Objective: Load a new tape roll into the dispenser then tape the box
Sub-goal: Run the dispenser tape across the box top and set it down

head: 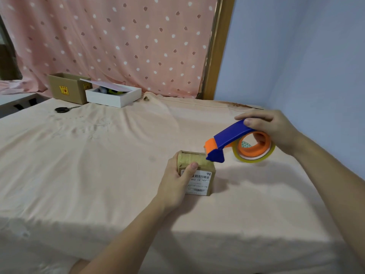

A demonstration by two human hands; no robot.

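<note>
The box (197,173), a small cardboard carton with a printed label on its near face, stood on the cloth-covered table (98,155), right of centre. Its top already carried glossy tape, though whether the seam was fully closed could not be told. The left hand (177,180) grasped the box from its left side, thumb laid over the top front edge, holding it steady.

The dispenser (227,140), blue with an orange cutter end, was gripped in the right hand (276,131), fingers wrapped over its handle. A tape roll (254,149) sat on the orange hub, so loading appeared complete. The cutter end was at the box's far right top corner; contact could not be confirmed.

The step in hand was judged to be taping. The next move would call for pressing the tape end onto the box, drawing the dispenser across the top, and tilting the cutter to sever the strip.

Scissors (63,109), an open brown carton (67,88) and a white tray (114,97) lay well apart at the far edge.
</note>
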